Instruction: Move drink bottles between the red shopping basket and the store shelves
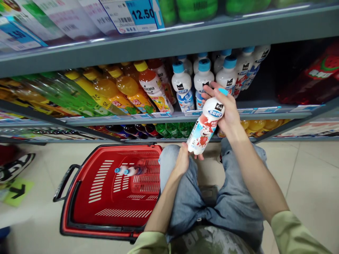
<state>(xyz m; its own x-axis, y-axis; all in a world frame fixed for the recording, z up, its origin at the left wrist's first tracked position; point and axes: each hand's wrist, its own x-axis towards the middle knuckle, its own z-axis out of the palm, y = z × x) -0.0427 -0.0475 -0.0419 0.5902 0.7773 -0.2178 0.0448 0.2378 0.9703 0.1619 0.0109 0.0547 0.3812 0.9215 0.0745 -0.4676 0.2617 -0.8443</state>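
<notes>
Before the shelf, a white plastic milk drink bottle [203, 132] with a blue cap and a strawberry picture is held tilted in both hands. My right hand [229, 111] grips it near the neck, the fingers partly behind it. My left hand [183, 158] holds the base, thumb on the near side and fingertips showing below. Just behind stand similar blue-capped bottles [182, 88] in rows on the shelf. To the left, a red shopping basket [106, 220] on the floor contains two blue-capped bottles [131, 171] lying on their sides.
Juice bottles [152, 84] fill the shelf further left, and dark red bottles [312, 77] lie at its right end. Above runs a grey shelf edge [212, 40] with price tags. The basket's black handle [65, 185] sticks out leftward. Someone's shoe [17, 167] is at the far left.
</notes>
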